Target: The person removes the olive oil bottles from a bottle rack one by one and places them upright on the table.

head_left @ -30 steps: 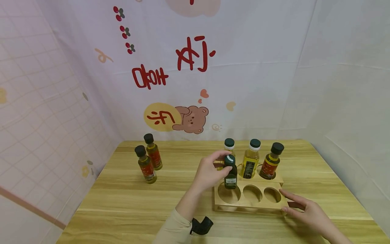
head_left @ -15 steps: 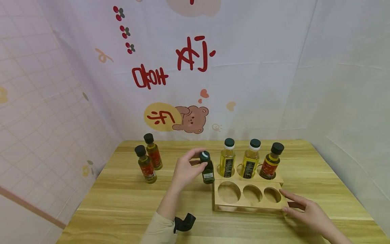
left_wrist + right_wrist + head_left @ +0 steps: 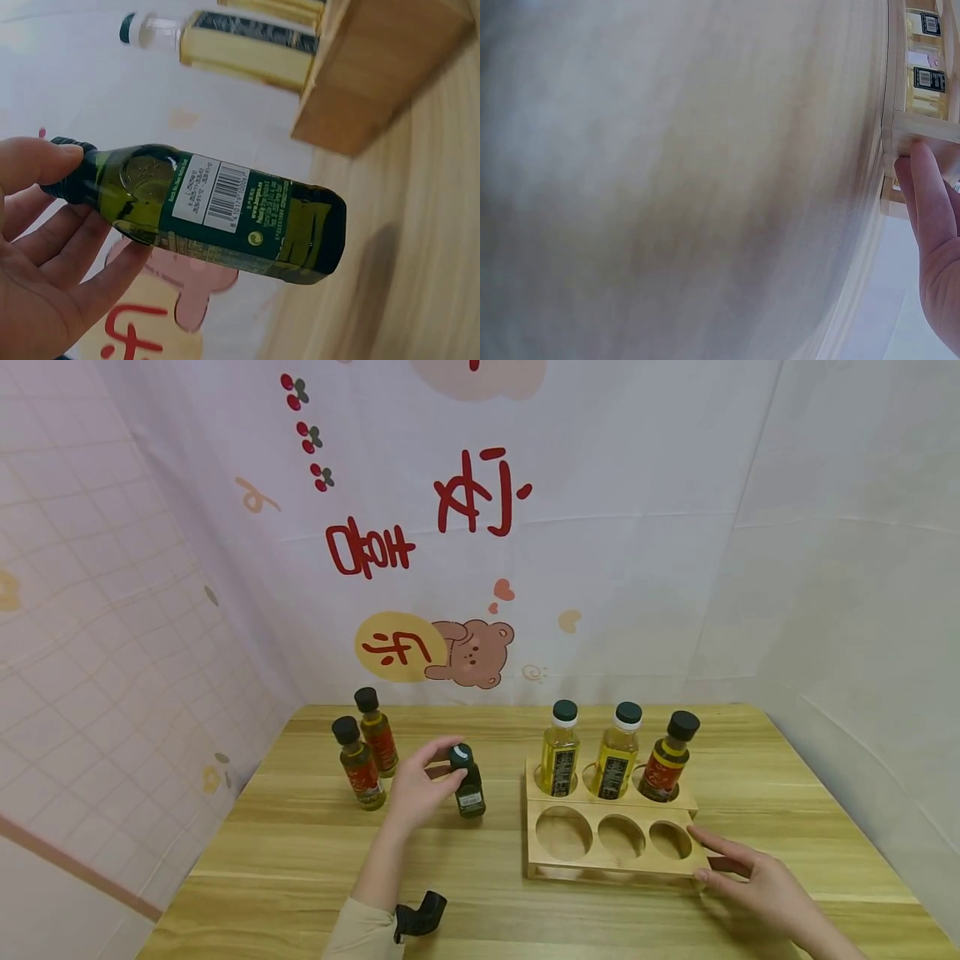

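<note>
My left hand (image 3: pixel 420 787) pinches a dark green olive oil bottle (image 3: pixel 225 206) by its capped neck between thumb and fingers. The bottle hangs upright just above the table, left of the wooden bottle rack (image 3: pixel 592 810). In the left wrist view its barcode label faces the camera. My right hand (image 3: pixel 757 889) touches the right end of the rack with fairly straight fingers (image 3: pixel 930 191). The rack's back row holds two pale yellow oil bottles (image 3: pixel 559 760) with green caps and a red-labelled bottle (image 3: pixel 663 768) with a black cap. Three bare round holes form its front row.
Two red-labelled bottles with black caps, one nearer (image 3: pixel 362 777) and one farther (image 3: pixel 381 745), stand at the back left of the wooden table (image 3: pixel 285 877). A white printed cloth (image 3: pixel 637 527) hangs behind the table. A black strap (image 3: pixel 422 914) sits at my left wrist.
My left hand has carried the green bottle leftward, from over the rack's front left hole to above the table. My right hand has stayed at the rack's end.
</note>
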The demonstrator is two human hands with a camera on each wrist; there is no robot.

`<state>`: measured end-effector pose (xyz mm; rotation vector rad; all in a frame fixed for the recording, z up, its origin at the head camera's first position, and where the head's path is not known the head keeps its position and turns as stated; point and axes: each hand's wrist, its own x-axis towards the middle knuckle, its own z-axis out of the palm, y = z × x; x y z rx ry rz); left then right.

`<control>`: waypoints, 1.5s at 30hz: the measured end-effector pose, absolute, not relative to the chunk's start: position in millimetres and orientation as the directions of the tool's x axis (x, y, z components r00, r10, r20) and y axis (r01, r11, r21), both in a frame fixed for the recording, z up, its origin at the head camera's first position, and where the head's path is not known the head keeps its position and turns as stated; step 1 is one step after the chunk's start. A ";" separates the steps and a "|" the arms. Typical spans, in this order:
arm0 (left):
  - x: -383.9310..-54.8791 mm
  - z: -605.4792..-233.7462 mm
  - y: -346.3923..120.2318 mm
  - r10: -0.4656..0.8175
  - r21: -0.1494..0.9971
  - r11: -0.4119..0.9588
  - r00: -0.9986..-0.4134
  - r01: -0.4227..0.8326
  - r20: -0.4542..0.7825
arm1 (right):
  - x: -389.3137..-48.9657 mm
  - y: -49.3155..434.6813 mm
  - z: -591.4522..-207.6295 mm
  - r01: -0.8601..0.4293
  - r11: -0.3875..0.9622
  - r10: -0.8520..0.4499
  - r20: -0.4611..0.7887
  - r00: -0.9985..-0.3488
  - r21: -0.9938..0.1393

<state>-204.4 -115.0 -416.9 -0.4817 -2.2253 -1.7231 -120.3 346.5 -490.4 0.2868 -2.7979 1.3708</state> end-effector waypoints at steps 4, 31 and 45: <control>-193.5 -405.2 -125.7 0.072 0.885 0.253 -0.920 0.390 0.385 | -120.6 346.7 -491.3 -0.178 0.598 -0.161 0.101 -0.982 -0.782; -188.1 -437.9 -234.9 0.114 0.806 0.428 -0.909 0.409 0.400 | -120.7 346.6 -493.8 -0.194 0.632 -0.150 0.127 -0.980 -0.751; -174.7 -437.6 -275.0 0.098 0.772 0.460 -0.889 0.440 0.448 | -119.6 346.9 -493.5 -0.208 0.629 -0.161 0.137 -0.977 -0.749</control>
